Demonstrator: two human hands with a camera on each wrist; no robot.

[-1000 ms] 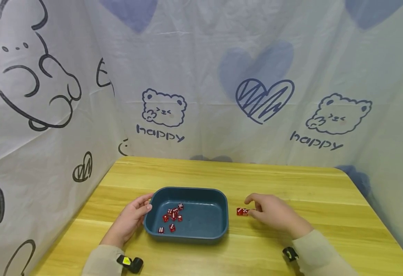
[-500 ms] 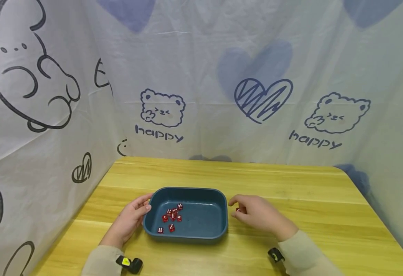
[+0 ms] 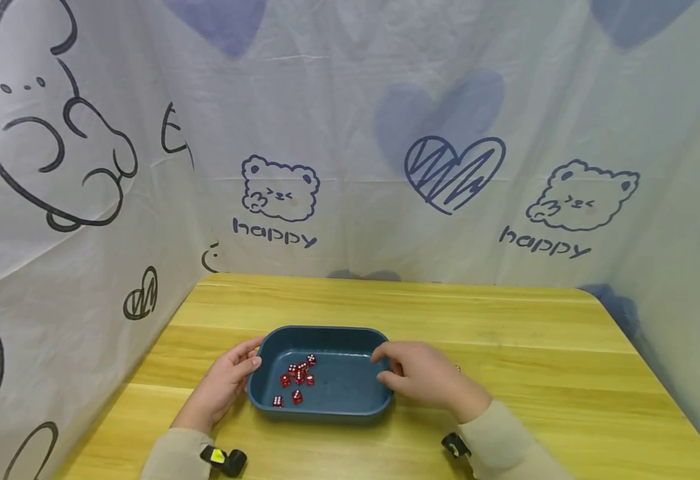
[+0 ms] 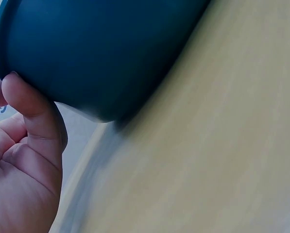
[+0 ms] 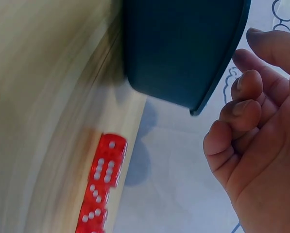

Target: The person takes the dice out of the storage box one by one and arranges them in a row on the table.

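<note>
A dark teal rectangular tray [image 3: 350,393] sits on the table with several red dice [image 3: 299,373] in its left half. My left hand [image 3: 221,380] rests against the tray's left end, its thumb [image 4: 23,94] right at the rim and its fingers loosely along the outside. Over the opposite rim reaches my right hand [image 3: 425,377], thumb and index finger apart above the tray's interior. I cannot tell whether a die is between those fingertips, partly hidden by the rim in the right wrist view. Below that hand, a row of red dice [image 5: 106,160] lies on the table.
A pale yellow wood-grain table [image 3: 524,347] spreads under everything. White cloth [image 3: 338,100] printed with hearts and bears hangs behind it and at both sides. In the head view, the right hand covers most of the dice row.
My right hand has moved left from the dice row to over the tray's right rim. My left hand and the tray have stayed in place, and the dice inside look unchanged.
</note>
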